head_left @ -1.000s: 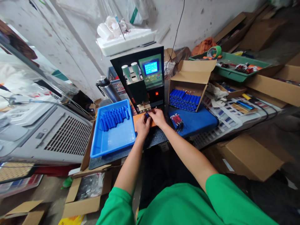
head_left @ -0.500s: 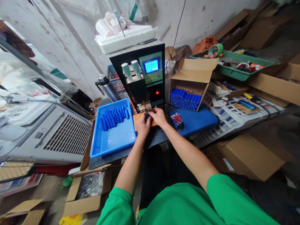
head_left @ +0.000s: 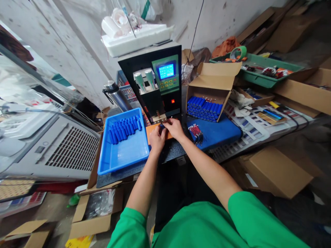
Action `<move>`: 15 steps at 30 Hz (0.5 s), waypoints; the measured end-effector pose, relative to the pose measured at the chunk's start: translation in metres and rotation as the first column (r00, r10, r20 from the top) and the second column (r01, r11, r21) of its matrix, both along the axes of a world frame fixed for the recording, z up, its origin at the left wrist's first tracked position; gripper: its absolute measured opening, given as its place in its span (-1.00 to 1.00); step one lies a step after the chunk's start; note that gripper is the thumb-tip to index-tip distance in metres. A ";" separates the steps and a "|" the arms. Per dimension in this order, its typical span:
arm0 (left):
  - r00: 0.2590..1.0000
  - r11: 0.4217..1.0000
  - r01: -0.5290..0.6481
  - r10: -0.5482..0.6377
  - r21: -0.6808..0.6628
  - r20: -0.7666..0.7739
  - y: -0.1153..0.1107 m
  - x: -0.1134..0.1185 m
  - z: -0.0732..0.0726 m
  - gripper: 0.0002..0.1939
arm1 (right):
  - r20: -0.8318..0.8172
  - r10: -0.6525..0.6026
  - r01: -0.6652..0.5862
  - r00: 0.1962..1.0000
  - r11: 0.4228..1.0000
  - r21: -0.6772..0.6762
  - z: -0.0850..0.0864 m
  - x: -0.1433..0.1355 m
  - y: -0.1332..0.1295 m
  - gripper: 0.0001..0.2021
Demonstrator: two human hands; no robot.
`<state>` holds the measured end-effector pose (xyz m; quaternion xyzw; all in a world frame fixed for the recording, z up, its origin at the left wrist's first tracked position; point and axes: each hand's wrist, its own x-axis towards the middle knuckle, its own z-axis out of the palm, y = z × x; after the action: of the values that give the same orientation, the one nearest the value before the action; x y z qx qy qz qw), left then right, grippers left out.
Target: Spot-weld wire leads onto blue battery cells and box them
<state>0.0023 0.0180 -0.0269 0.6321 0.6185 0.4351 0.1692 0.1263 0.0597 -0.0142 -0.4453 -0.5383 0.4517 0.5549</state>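
Note:
My left hand (head_left: 157,138) is closed on a small blue cylinder (head_left: 162,126), mostly hidden by the fingers, over an orange block (head_left: 152,129). My right hand (head_left: 174,128) is beside it, its fingers pinched together just under the copper-coloured pins (head_left: 159,114) of a black machine (head_left: 150,100) with a lit blue screen (head_left: 167,71). What the right fingers hold is too small to make out. A blue tray (head_left: 124,155) with several blue cylinders (head_left: 123,129) lies to the left. A bundle of red and white wires (head_left: 196,132) lies right of my hands.
An open cardboard box (head_left: 216,82) full of blue cylinders stands to the right on a blue surface (head_left: 222,134). Behind the tray is a steel flask (head_left: 119,96). White foam (head_left: 137,38) rests on the machine. A green tray (head_left: 271,81) sits farther right.
The view has shifted slightly, so the machine and blue tray appear a little farther left. Both hands keep nearly the same place under the pins.

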 end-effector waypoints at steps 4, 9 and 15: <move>0.997 1.000 -0.012 0.011 -0.013 -0.082 -0.001 0.001 0.002 -0.80 | -0.029 0.045 -0.044 0.999 0.999 0.021 0.001 0.004 -0.001 -0.69; 0.992 0.999 -0.029 0.026 -0.025 -0.123 -0.002 0.002 0.005 -0.79 | -0.077 0.072 -0.072 0.994 0.997 0.008 -0.005 0.012 -0.005 -0.64; 0.999 0.999 0.016 -0.017 -0.035 -0.043 -0.001 0.001 0.006 -0.78 | -0.044 0.087 -0.087 0.995 0.996 -0.008 -0.009 0.020 -0.008 -0.60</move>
<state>0.0036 0.0170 -0.0205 0.6434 0.6241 0.4094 0.1703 0.1461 0.0515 -0.0230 -0.4141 -0.5427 0.4877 0.5442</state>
